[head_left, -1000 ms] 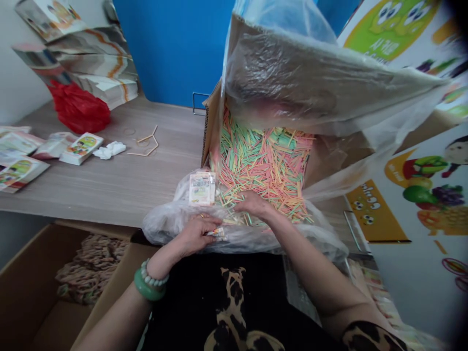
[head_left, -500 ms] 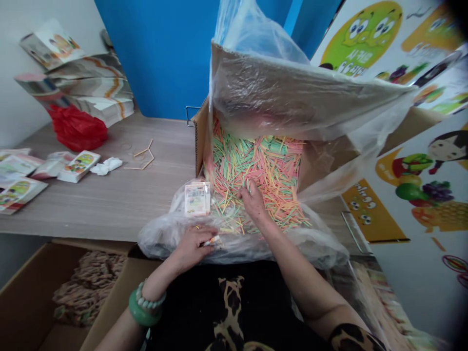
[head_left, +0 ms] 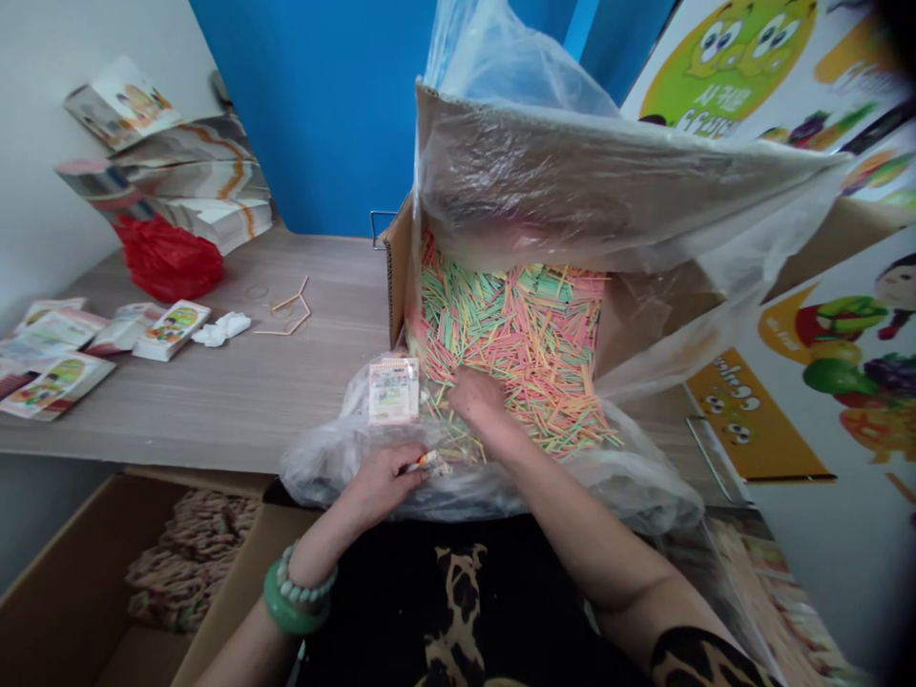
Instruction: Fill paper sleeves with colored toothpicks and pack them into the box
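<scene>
A mass of thin pink, green and yellow sticks (head_left: 536, 353) fills a plastic-lined cardboard box (head_left: 396, 286) lying open towards me. My right hand (head_left: 478, 399) is over the sticks' near left part, its fingers curled. What those fingers hold, if anything, is hidden. Just in front of the box, my left hand (head_left: 378, 482) is closed on a small printed packet (head_left: 429, 462), of which only one end shows. Beyond that hand, a flat printed packet (head_left: 393, 391) lies on the clear plastic liner (head_left: 325, 453).
Printed small boxes (head_left: 172, 329), a white crumpled tissue (head_left: 221, 329), bent sticks (head_left: 290, 310) and a red plastic bag (head_left: 172, 258) are on the table at left. Below the table edge, an open carton (head_left: 64, 572) holds bundled brownish packets. Printed panels (head_left: 759, 420) stand at right.
My right hand has moved left and slightly nearer across the sticks, its fingers now turned out of sight. The left hand has shifted little, and more of its packet's end shows.
</scene>
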Action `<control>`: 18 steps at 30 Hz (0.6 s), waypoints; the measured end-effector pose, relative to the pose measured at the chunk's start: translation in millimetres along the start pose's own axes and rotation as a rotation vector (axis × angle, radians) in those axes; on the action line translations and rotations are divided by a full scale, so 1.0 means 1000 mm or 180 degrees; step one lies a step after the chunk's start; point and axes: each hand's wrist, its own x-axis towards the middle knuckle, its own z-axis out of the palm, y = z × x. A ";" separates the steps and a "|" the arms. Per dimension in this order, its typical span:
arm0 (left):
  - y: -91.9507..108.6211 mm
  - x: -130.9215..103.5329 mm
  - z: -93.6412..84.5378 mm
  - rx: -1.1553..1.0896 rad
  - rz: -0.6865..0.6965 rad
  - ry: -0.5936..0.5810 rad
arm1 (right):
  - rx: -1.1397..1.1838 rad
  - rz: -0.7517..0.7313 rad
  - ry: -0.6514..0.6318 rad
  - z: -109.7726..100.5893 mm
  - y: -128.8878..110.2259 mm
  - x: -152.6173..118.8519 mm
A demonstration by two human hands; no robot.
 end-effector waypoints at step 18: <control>-0.019 -0.006 0.002 -0.0266 -0.0086 0.0144 | -0.0063 -0.0411 0.0733 -0.023 0.035 -0.008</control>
